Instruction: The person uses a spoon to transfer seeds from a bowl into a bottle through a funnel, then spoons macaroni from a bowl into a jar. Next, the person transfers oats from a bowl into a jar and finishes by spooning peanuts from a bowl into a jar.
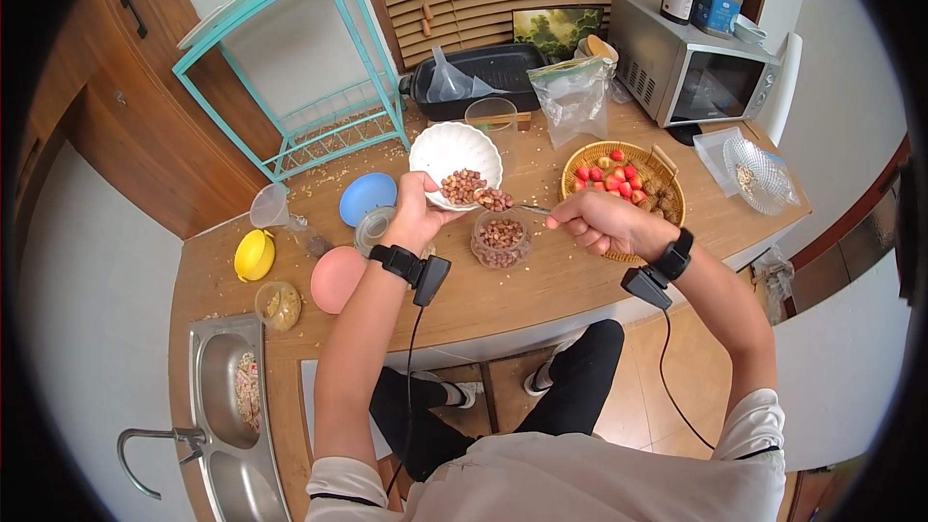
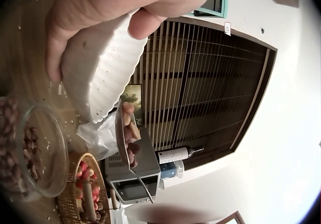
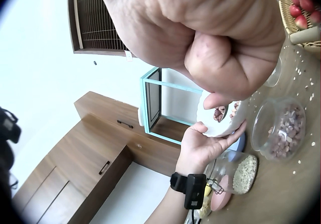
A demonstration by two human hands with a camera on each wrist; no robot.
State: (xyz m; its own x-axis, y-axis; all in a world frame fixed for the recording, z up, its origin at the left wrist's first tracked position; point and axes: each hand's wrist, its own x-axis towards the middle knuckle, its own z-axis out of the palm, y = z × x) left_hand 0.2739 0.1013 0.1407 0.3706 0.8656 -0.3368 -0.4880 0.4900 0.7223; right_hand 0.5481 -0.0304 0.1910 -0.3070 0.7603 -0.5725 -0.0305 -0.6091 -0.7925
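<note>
A white fluted bowl (image 1: pixel 454 150) with reddish-brown nuts in it is tilted, its near rim gripped by the left hand (image 1: pixel 418 217); in the left wrist view that hand (image 2: pixel 120 8) has its thumb and fingers round the bowl (image 2: pixel 100 68). The right hand (image 1: pixel 614 220) holds the handle of a metal spoon (image 1: pixel 496 200) heaped with nuts, at the bowl's right edge. Below the spoon stands a clear jar (image 1: pixel 502 240) of nuts. In the right wrist view the curled right hand (image 3: pixel 210 38) hides most of the spoon.
Right of the jar is a wicker basket (image 1: pixel 677 179) with red fruit. Blue (image 1: pixel 367 199), pink (image 1: pixel 337 279) and yellow (image 1: pixel 254 255) bowls lie left. Behind are a black pan (image 1: pixel 512 63), a plastic bag (image 1: pixel 570 101) and a microwave (image 1: pixel 696 68); a sink (image 1: pixel 227 406) is at near left.
</note>
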